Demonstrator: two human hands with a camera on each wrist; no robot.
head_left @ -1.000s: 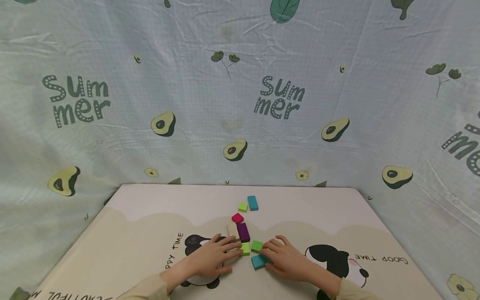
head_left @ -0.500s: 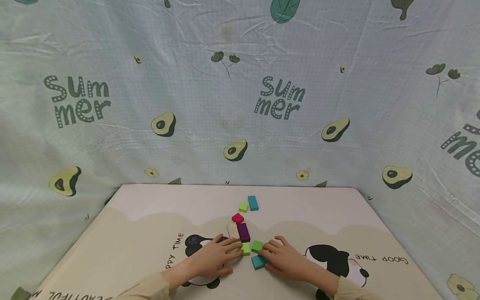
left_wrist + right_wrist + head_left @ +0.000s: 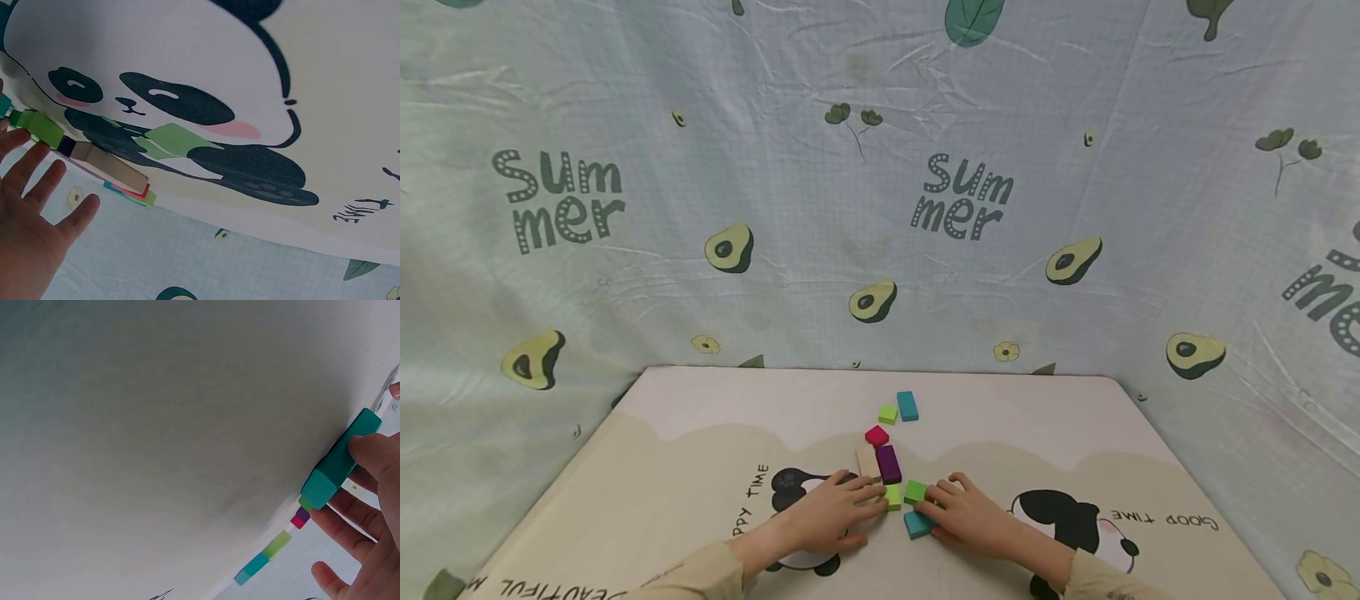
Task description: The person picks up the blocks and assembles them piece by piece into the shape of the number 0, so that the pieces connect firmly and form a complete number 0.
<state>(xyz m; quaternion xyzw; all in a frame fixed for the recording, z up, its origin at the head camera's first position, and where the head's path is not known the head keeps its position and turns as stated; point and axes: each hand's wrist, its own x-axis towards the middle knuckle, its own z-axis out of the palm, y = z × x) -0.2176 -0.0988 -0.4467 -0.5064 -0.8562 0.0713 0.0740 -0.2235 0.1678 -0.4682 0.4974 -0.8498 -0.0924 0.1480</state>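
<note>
My left hand (image 3: 835, 515) lies palm-down with spread fingers, its fingertips touching a lime block (image 3: 892, 497). In the left wrist view those fingers lie beside green blocks, near a beige block (image 3: 111, 167). My right hand (image 3: 973, 518) holds the end of a teal rectangular block (image 3: 917, 524) between thumb and fingers. The right wrist view shows the thumb on one side of this teal block (image 3: 340, 459) and fingers on the other. A green block (image 3: 915, 492) sits just beyond it, beside the right fingertips.
A purple block (image 3: 888, 464) lies against the beige one, with a red angular block (image 3: 877, 435) behind them. Farther back are a small lime block (image 3: 887, 414) and another teal block (image 3: 907, 406). A printed curtain (image 3: 805, 192) hangs behind the panda-patterned table (image 3: 1037, 408).
</note>
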